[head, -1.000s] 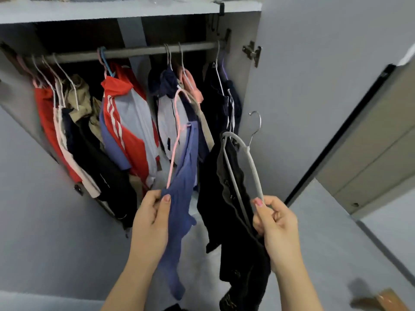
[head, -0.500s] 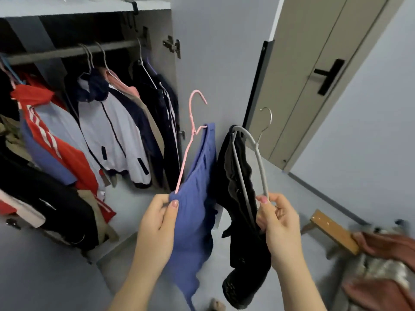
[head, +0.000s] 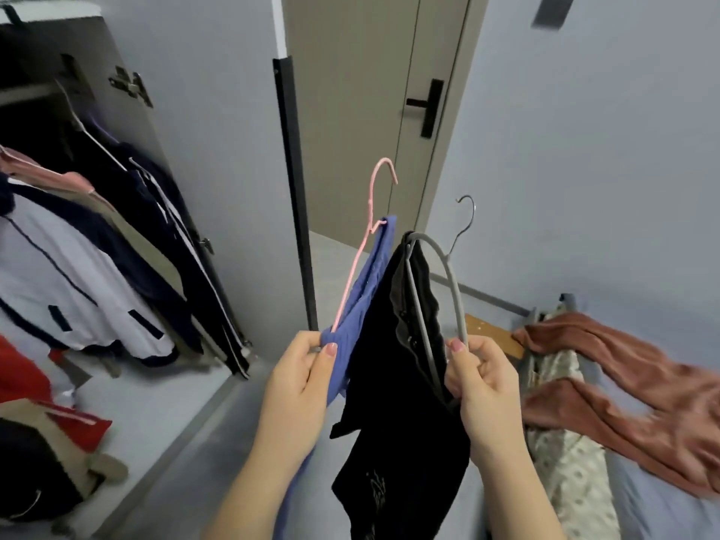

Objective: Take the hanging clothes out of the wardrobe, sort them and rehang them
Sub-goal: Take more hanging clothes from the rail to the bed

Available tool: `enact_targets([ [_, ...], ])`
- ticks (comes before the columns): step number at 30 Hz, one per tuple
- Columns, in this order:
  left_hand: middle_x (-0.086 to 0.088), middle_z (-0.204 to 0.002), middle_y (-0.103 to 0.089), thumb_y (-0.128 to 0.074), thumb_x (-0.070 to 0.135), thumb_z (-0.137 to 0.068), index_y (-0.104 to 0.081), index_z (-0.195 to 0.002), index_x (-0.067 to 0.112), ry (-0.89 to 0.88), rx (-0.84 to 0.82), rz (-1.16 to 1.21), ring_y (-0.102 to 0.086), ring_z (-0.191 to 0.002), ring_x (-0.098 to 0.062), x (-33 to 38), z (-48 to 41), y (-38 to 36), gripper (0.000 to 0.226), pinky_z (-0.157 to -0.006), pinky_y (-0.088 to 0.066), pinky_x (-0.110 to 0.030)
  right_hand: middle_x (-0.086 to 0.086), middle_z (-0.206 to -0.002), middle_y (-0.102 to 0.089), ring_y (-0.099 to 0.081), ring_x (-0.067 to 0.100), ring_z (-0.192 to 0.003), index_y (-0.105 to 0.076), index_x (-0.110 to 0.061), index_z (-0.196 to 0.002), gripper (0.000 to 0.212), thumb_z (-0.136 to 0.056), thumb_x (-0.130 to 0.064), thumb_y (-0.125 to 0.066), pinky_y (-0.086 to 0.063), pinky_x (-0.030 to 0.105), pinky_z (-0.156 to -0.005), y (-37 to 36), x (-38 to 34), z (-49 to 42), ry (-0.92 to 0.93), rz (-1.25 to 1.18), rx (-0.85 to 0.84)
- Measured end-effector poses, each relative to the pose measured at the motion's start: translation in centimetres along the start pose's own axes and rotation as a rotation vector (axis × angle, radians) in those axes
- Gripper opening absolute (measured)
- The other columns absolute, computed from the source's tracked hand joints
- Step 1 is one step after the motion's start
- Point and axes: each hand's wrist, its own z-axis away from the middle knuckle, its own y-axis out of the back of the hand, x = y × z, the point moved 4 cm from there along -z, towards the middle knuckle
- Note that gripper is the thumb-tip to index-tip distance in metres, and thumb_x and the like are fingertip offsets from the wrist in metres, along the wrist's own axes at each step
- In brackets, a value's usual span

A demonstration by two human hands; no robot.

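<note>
My left hand (head: 300,378) pinches the lower end of a pink hanger (head: 370,235) together with the blue garment (head: 366,290) draped on it. My right hand (head: 481,378) grips the bottom of a grey hanger (head: 444,267) that carries a black garment (head: 393,383). Both hangers are held upright in front of me, hooks up, clear of the wardrobe. At the left, the open wardrobe (head: 128,111) still holds a white and navy jacket (head: 66,282), dark garments (head: 171,228) and a red one (head: 19,368) on its rail.
A beige room door (head: 370,111) with a black handle stands behind the hangers. At the right lies a bed with a rust-coloured garment (head: 623,387) and a pale patterned cloth (head: 565,442) on it. A wooden piece (head: 493,335) shows beside the bed.
The view has swung right, away from the wardrobe toward the door and the bed. Both hands have carried the two hangers with their garments out of the wardrobe, keeping the same grips.
</note>
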Motion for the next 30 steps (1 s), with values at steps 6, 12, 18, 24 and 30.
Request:
enact_targets([
  [6,-0.022,-0.068,-0.050,-0.047,0.032,-0.098,-0.056,-0.086,0.027,-0.005,-0.054,-0.018,-0.043,-0.062,-0.016,1.5,-3.7,-10.6,0.015,-0.059,-0.035,-0.029,-0.004,-0.053,-0.032,-0.026,0.011,-0.049,-0.050,-0.001,-0.081,0.020,-0.099,-0.012,-0.050,-0.022,0.020,-0.045,8.9,-1.2,-4.3,0.067,0.122,0.067],
  [12,0.011,-0.056,-0.049,-0.047,0.028,-0.099,-0.057,-0.088,0.026,-0.001,-0.057,0.000,-0.043,-0.058,-0.006,3.0,-7.0,-22.1,0.015,-0.056,-0.035,-0.019,-0.007,-0.052,-0.034,-0.028,0.008,-0.048,-0.052,0.004,-0.088,0.020,-0.099,-0.013,-0.049,-0.025,0.019,-0.046,17.9,-2.4,-9.9,0.097,0.153,0.149],
  [18,0.013,-0.061,-0.056,-0.049,0.030,-0.098,-0.058,-0.092,0.028,0.042,-0.068,0.029,-0.051,-0.063,-0.009,3.3,-10.5,-29.4,0.011,-0.061,-0.039,-0.027,-0.007,-0.054,-0.033,-0.028,0.010,-0.051,-0.051,0.000,-0.086,0.019,-0.099,-0.015,-0.050,-0.026,0.021,-0.048,23.5,-2.0,-14.9,0.099,0.172,0.220],
  [24,0.013,-0.055,-0.048,-0.049,0.024,-0.099,-0.057,-0.089,0.023,0.056,-0.090,0.062,-0.042,-0.055,-0.007,2.8,-15.8,-33.6,0.013,-0.057,-0.035,-0.029,-0.005,-0.053,-0.032,-0.027,0.011,-0.050,-0.049,0.003,-0.086,0.019,-0.098,-0.011,-0.050,-0.024,0.023,-0.046,24.9,-1.3,-20.4,0.066,0.154,0.257],
  [30,0.004,-0.061,-0.051,-0.049,0.029,-0.099,-0.058,-0.088,0.026,0.055,-0.268,0.073,-0.046,-0.062,-0.013,2.3,-24.7,-38.7,0.014,-0.062,-0.038,-0.033,-0.002,-0.055,-0.036,-0.030,0.011,-0.051,-0.055,-0.001,-0.086,0.017,-0.098,-0.012,-0.051,-0.027,0.022,-0.048,26.0,-1.1,-27.3,0.079,0.244,0.394],
])
